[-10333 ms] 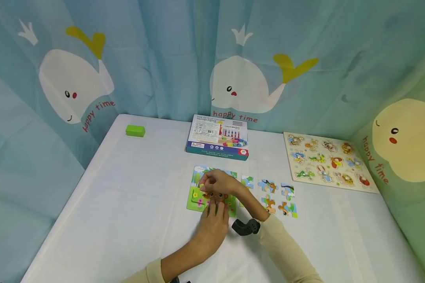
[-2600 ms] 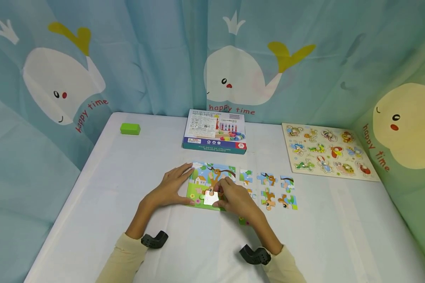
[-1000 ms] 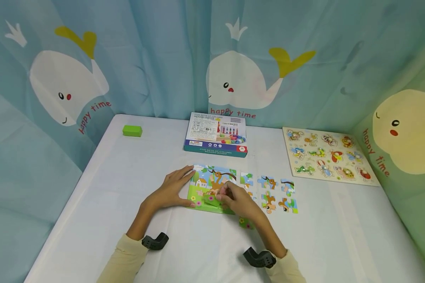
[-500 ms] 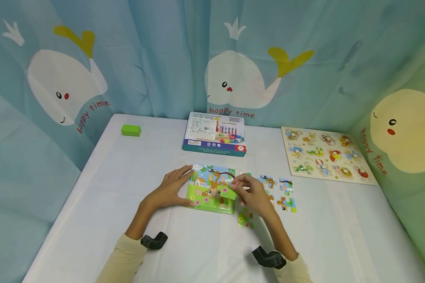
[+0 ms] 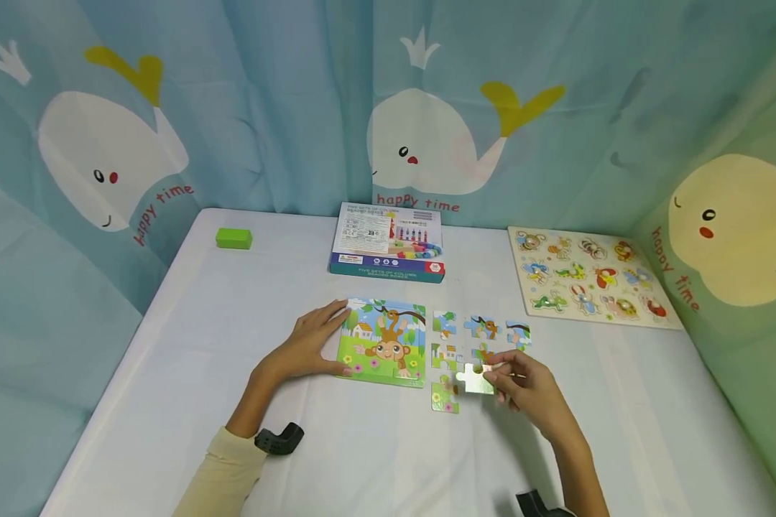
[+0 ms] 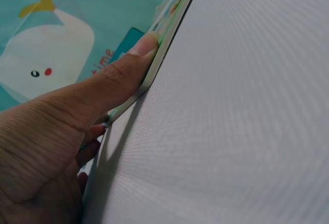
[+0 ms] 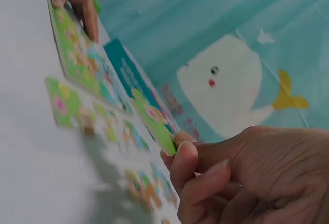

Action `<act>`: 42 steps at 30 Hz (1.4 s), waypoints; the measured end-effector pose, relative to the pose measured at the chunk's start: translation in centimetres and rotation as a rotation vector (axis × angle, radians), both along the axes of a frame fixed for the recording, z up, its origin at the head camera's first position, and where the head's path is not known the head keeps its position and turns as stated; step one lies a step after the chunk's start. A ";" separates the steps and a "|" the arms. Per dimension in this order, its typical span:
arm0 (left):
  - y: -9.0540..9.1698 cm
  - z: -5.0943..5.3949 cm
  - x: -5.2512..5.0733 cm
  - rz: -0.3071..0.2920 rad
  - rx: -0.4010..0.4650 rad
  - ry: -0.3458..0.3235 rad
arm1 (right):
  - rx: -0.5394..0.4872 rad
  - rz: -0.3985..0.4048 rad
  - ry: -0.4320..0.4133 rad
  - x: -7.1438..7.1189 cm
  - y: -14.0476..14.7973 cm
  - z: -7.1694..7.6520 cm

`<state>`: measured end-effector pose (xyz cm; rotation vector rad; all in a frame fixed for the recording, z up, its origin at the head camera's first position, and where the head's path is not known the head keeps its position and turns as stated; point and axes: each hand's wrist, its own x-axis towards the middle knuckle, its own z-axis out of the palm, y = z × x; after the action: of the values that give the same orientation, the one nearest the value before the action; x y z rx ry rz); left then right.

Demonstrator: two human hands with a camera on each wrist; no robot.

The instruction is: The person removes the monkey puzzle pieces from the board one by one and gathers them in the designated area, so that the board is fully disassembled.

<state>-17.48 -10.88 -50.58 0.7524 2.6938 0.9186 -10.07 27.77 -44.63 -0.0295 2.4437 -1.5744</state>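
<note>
My left hand (image 5: 305, 346) rests against the left edge of the monkey picture puzzle board (image 5: 378, 329), fingers extended and thumb on its lower left corner. The left wrist view shows the thumb (image 6: 121, 72) lying over the board's rim. To the board's right, my right hand (image 5: 532, 391) pinches a puzzle piece (image 5: 476, 380) between thumb and fingers. It is raised over the loose pieces, and its pale surface catches the light. In the right wrist view, that piece shows green with a pink flower. Loose pieces such as the flower piece (image 5: 444, 398) and house piece (image 5: 443, 356) lie beside the board.
Behind the board lies a beaded-toy box (image 5: 388, 244). An insect peg board (image 5: 591, 276) sits at the back right, and a green block (image 5: 234, 238) at the back left. Patterned curtains (image 5: 284, 108) line the white table's (image 5: 233, 301) far side.
My right hand has lifted the flower piece off the board and carried it right, over the loose pieces, turning it. Earlier, both hands worked on the board. Lately my left hand stays at its left edge.
</note>
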 end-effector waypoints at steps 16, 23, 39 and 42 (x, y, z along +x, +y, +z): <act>0.1 0.2 0.1 -0.012 0.030 0.023 | 0.279 -0.179 -0.053 2.3 1.2 -2.2; 0.1 0.2 0.2 -0.016 0.024 0.033 | 0.372 -0.191 -0.020 2.4 0.9 -2.1; 0.2 0.1 0.1 0.004 -0.004 -0.001 | 0.460 -0.156 -0.032 2.7 0.4 -1.5; 0.2 0.1 0.1 0.007 -0.004 -0.008 | 0.453 -0.159 -0.038 2.7 0.3 -1.5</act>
<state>-17.38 -10.69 -50.51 0.7374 2.6917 0.9157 -7.41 28.11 -46.14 0.2748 2.7662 -1.0254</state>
